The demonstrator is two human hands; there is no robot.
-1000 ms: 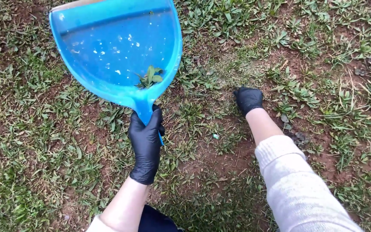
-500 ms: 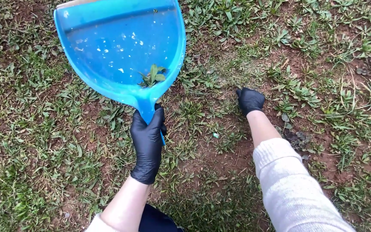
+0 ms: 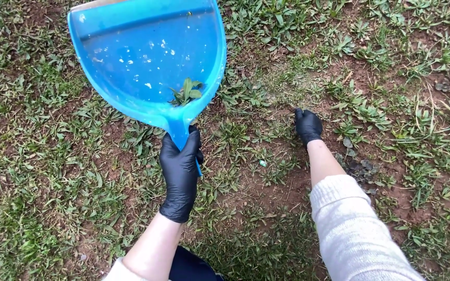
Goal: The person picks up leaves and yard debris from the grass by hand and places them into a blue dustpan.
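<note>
The left hand (image 3: 180,169), in a black glove, is wrapped around the handle of a blue dustpan (image 3: 131,57) and holds it above the ground, pan end pointing far and to the left. A small green weed (image 3: 186,92) lies in the pan near the handle, among pale specks. The right hand (image 3: 308,126), also gloved in black, reaches down to the patchy grass (image 3: 53,171) to the right, fingers curled against bare soil (image 3: 282,187); whether it grips anything cannot be told. A pale sleeve (image 3: 355,234) covers that forearm.

dustpan (image 3: 131,57) blue | gloves (image 3: 180,171) black | sleeve (image 3: 355,234) pale grey
</note>
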